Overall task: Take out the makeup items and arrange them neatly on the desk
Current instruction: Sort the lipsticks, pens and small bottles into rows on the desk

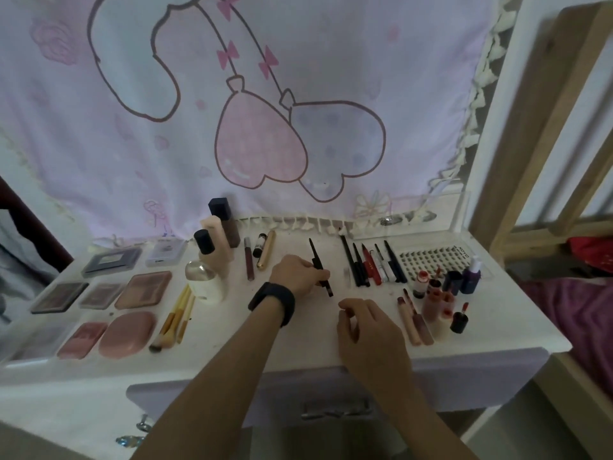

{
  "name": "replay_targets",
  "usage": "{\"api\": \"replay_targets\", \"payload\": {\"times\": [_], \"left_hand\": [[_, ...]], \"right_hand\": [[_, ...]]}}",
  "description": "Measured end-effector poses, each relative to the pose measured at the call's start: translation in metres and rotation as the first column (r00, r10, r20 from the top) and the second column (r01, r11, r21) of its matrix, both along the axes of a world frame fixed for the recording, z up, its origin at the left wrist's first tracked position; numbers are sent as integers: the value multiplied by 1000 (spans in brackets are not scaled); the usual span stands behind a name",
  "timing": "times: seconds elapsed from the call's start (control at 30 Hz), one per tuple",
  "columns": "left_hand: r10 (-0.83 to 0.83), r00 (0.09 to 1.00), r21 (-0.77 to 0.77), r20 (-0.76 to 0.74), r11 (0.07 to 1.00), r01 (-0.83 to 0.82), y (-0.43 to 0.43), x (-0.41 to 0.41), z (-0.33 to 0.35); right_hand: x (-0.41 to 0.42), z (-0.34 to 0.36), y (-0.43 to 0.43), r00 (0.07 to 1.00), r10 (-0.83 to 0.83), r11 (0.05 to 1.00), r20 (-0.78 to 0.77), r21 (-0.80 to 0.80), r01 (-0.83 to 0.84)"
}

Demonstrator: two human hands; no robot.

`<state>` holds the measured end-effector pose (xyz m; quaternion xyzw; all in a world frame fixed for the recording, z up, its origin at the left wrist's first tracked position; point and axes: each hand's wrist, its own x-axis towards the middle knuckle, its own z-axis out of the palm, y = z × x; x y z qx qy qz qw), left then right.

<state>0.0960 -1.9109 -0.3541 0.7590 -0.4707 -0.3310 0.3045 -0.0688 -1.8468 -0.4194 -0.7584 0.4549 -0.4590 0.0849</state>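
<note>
Our left hand (298, 275), the one with the black wristband, pinches a dark pencil (319, 265) near its lower end. It holds the pencil at mid-frame, low over the bare middle of the desk (298, 346), with the tip pointing toward the curtain. At far left the palettes (142, 290) lie in tidy rows, then come the brushes (175, 318), then the bottles (215, 240) standing close together at the back. Right of the held pencil is the row of pencils (371, 265), laid side by side, where we judge this one belongs. Our right hand (368, 330) hovers lower in the frame with its fingers curled; we cannot tell whether it holds anything. Further right the lip tubes (416, 322) stand and lie crowded together. We see two risks. Sliding the pencil in at an angle could nudge its neighbours and roll them out of line. A careless right-hand sweep could topple the upright tubes at the desk's right end.
</note>
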Motion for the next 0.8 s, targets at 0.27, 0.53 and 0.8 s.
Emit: {"api": "replay_targets", "payload": {"times": [0.27, 0.53, 0.8], "left_hand": [[-21, 997, 53, 78, 998, 17, -33, -3, -9], [-47, 993, 32, 109, 999, 44, -41, -14, -9], [-52, 992, 6, 113, 999, 51, -46, -20, -11]], "right_hand": [[-3, -13, 1, 1000, -25, 996, 5, -83, 26], [-3, -9, 2, 977, -125, 991, -171, -78, 113], [0, -7, 2, 958, -106, 994, -267, 9, 113]]}}
